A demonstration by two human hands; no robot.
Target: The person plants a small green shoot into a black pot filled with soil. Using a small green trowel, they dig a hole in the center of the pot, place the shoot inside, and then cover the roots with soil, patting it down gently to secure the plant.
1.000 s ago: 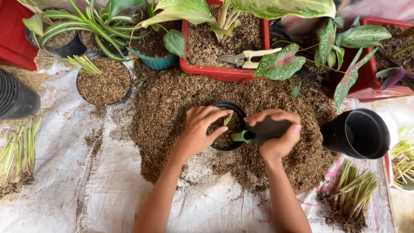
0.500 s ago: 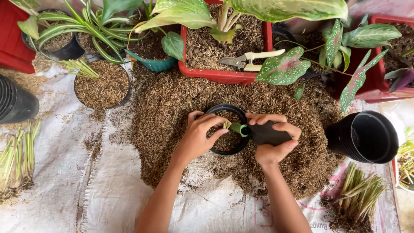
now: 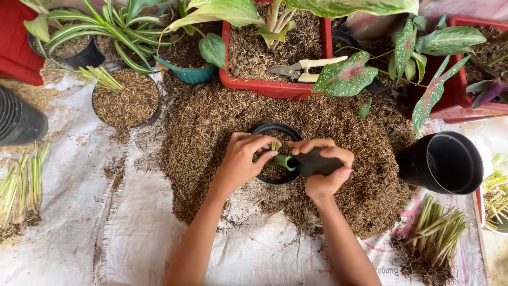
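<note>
Hands [image 3: 286, 161] curled, seemingly gripping trowel [image 3: 312, 161]; pot [image 3: 264, 130]

Both bare forearms reach up from the near edge and converge at the centre. The left hand [image 3: 241, 161] is palm-down, fingers [image 3: 263, 142] curled and pointing right. The right hand [image 3: 324, 169] is closed in a fist-like grip, knuckles uppermost, thumb side facing left, almost touching the left hand.

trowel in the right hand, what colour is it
Black handle with a green neck, gripped in the right hand; head view shows it.
</note>
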